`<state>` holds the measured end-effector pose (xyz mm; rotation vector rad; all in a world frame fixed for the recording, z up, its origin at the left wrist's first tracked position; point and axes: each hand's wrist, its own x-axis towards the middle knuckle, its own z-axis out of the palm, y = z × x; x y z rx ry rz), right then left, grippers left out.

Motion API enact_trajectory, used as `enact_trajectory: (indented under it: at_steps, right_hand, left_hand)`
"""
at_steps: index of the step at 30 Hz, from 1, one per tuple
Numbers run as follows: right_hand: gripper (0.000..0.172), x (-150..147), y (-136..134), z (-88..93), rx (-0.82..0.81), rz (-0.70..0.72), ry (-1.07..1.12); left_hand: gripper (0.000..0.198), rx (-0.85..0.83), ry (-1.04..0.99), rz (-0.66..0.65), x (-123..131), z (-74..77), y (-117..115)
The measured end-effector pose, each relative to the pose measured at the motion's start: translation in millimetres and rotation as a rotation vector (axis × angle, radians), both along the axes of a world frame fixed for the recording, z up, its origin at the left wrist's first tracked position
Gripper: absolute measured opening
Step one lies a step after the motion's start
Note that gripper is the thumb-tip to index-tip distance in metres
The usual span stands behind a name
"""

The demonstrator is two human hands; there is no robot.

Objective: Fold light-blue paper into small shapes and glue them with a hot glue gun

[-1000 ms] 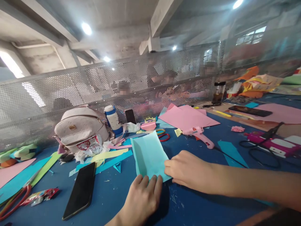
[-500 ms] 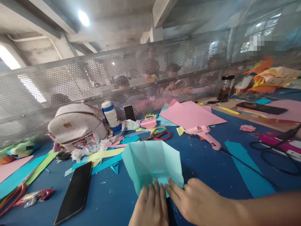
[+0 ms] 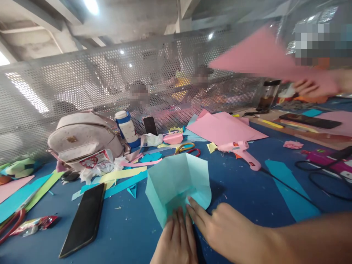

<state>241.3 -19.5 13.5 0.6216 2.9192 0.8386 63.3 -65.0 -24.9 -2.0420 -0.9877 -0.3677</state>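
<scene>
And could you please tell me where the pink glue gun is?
In the head view, the pink glue gun lies right of centre, between the pink paper sheets and the right hand.

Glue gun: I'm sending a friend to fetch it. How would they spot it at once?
On the blue table, find the pink sheets by the perforated screen. Just in front of them, right of the folded paper, lies the glue gun: pink like the sheets, but pistol-shaped, with a black cord.

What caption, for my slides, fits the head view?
Left hand and right hand on creased aqua paper near a pink glue gun.
</scene>
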Motion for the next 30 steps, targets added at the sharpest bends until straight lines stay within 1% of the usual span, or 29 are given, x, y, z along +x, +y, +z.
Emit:
enact_trajectory:
  at_steps: [3,5,9,12,14,18,22,25,30]
  right_hand:
    - [0.053,-2,2,-2.7,0.03,-0.059,-0.045]
    - [0.051,-2,4,-4.2,0.041,-0.071,-0.052]
    - [0.048,-2,4,-4.7,0.068,-0.066,0.012]
    - [0.047,-2,3,-4.3,0.049,-0.065,0.092]
    - [0.048,-2,3,-4.2,0.036,-0.039,0.131]
    - [0.046,-3,4,-4.4,0.04,-0.03,0.121]
    - [0.043,-2,4,-6.2,0.065,-0.09,0.081]
    - [0.041,-1,4,-5.8,0.084,-0.102,0.056]
    - [0.029,1,8,1.8,0.049,-0.098,0.08]
  left_hand:
    - [0.032,-0.002,0.016,0.027,1,2.6,-3]
    - [0.031,-0.014,0.032,0.049,1,4.4,-5]
    - [0.033,-0.09,0.078,0.076,2,9.0,-6]
    - [0.039,-0.143,0.109,0.095,3,12.5,-4]
    - [0.043,-0.161,0.12,0.109,4,13.7,-3]
    - [0.05,-0.185,0.116,0.14,4,12.9,-4]
    - [0.045,-0.206,0.107,0.154,4,11.9,-7]
    - [0.042,-0.217,0.104,0.149,4,12.5,-9]
    - [0.036,-0.209,0.114,0.133,3,14.2,-11]
